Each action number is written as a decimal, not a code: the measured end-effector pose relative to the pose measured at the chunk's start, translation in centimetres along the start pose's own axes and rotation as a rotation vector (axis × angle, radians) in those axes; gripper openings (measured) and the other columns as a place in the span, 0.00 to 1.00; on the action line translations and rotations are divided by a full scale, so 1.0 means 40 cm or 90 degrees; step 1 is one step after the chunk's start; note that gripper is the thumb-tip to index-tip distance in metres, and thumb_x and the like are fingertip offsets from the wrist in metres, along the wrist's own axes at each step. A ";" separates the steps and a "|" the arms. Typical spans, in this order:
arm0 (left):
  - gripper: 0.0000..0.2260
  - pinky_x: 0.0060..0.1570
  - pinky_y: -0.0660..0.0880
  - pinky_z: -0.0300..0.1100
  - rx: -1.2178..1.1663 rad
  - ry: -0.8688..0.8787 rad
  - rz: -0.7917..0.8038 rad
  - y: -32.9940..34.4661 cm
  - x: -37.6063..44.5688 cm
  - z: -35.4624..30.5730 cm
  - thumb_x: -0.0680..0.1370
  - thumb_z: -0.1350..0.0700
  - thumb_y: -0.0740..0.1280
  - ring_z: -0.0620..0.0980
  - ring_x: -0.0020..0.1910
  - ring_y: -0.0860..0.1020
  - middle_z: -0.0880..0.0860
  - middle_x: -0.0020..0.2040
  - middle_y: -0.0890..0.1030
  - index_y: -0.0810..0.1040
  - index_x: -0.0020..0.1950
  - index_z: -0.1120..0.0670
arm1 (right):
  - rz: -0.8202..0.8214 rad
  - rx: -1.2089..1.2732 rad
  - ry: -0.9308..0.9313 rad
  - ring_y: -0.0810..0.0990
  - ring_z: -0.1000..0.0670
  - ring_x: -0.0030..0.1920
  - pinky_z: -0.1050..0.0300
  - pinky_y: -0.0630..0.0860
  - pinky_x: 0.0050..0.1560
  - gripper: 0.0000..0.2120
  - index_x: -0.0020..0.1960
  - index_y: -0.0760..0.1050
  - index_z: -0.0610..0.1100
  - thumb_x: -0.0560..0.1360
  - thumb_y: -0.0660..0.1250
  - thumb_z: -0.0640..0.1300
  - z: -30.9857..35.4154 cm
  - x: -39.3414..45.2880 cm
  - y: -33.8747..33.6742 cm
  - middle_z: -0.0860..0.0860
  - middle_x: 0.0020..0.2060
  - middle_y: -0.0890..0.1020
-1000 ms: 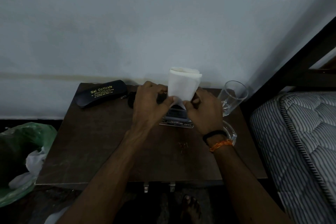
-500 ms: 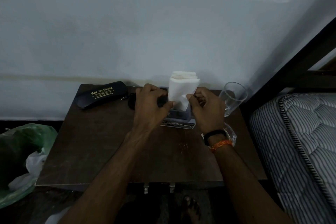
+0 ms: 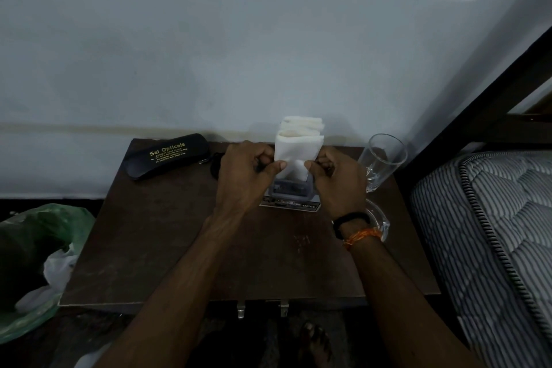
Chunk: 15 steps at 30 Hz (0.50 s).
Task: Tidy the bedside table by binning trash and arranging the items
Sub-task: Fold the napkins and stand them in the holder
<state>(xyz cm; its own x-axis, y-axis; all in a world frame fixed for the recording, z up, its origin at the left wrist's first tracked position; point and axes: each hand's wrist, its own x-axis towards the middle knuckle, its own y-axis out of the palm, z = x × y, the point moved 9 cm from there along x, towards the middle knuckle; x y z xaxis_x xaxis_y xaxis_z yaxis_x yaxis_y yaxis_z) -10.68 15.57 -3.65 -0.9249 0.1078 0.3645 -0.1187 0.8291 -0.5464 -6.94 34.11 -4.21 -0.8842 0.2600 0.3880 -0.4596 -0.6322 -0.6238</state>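
Over the last second the napkins (image 3: 299,149) have sunk lower into the gray holder (image 3: 289,188), left of the glass (image 3: 383,158). Left hand (image 3: 248,172) and right hand (image 3: 337,179) each pinch them; seating looks nearly finished.

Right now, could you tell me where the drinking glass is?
In the head view, the drinking glass stands at the bedside table's back right corner, just right of the right hand, beside the mattress.

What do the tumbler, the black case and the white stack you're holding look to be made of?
Tumbler: clear glass, see-through with bright rim glints.
Black case: matte, likely hard plastic or leatherette; gold print.
White stack: soft folded tissue paper, layered edges.
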 end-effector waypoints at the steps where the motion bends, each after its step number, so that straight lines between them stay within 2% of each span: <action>1: 0.07 0.33 0.65 0.25 0.002 -0.001 0.000 -0.001 0.001 0.000 0.71 0.51 0.76 0.37 0.33 0.74 0.44 0.32 0.77 0.83 0.38 0.54 | 0.001 -0.004 -0.001 0.82 0.48 0.45 0.48 0.81 0.47 0.04 0.48 0.81 0.46 0.73 0.72 0.44 0.002 0.001 0.000 0.50 0.43 0.86; 5: 0.06 0.34 0.66 0.22 -0.008 -0.012 0.008 0.000 0.000 0.000 0.71 0.53 0.77 0.32 0.35 0.75 0.42 0.31 0.76 0.84 0.39 0.54 | -0.001 0.013 0.005 0.82 0.53 0.44 0.58 0.80 0.46 0.05 0.49 0.82 0.46 0.73 0.73 0.45 0.008 0.002 -0.004 0.51 0.43 0.86; 9: 0.06 0.34 0.68 0.25 -0.015 -0.007 0.015 0.005 0.001 0.000 0.71 0.53 0.76 0.36 0.33 0.76 0.44 0.32 0.79 0.83 0.38 0.54 | -0.005 0.000 0.003 0.82 0.50 0.44 0.50 0.81 0.46 0.05 0.47 0.81 0.45 0.73 0.73 0.45 0.005 -0.001 -0.002 0.50 0.42 0.86; 10: 0.07 0.34 0.70 0.27 -0.012 -0.008 0.020 0.009 0.001 0.003 0.71 0.53 0.76 0.38 0.32 0.77 0.45 0.33 0.80 0.84 0.38 0.55 | -0.006 0.000 0.007 0.82 0.49 0.43 0.50 0.81 0.46 0.05 0.47 0.81 0.45 0.73 0.73 0.45 0.001 0.000 -0.002 0.50 0.42 0.86; 13: 0.09 0.38 0.78 0.44 0.018 -0.010 0.029 0.022 -0.001 0.012 0.70 0.51 0.77 0.45 0.34 0.79 0.49 0.35 0.83 0.84 0.40 0.56 | -0.010 -0.013 0.022 0.82 0.48 0.43 0.50 0.80 0.45 0.05 0.45 0.80 0.44 0.72 0.74 0.44 -0.007 0.000 -0.002 0.49 0.41 0.85; 15: 0.09 0.41 0.79 0.49 0.030 -0.005 0.030 0.024 -0.003 0.013 0.70 0.51 0.77 0.48 0.36 0.80 0.50 0.36 0.84 0.84 0.41 0.56 | -0.009 -0.017 0.025 0.81 0.49 0.42 0.53 0.79 0.43 0.05 0.44 0.80 0.44 0.72 0.74 0.44 -0.008 0.001 -0.001 0.48 0.41 0.84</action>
<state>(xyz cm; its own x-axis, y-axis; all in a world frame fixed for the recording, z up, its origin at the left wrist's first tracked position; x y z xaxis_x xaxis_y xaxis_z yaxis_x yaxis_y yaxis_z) -10.89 16.07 -4.61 -0.9327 0.1415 0.3317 -0.0919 0.7960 -0.5983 -6.96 34.37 -4.38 -0.8801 0.2971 0.3703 -0.4734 -0.6088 -0.6367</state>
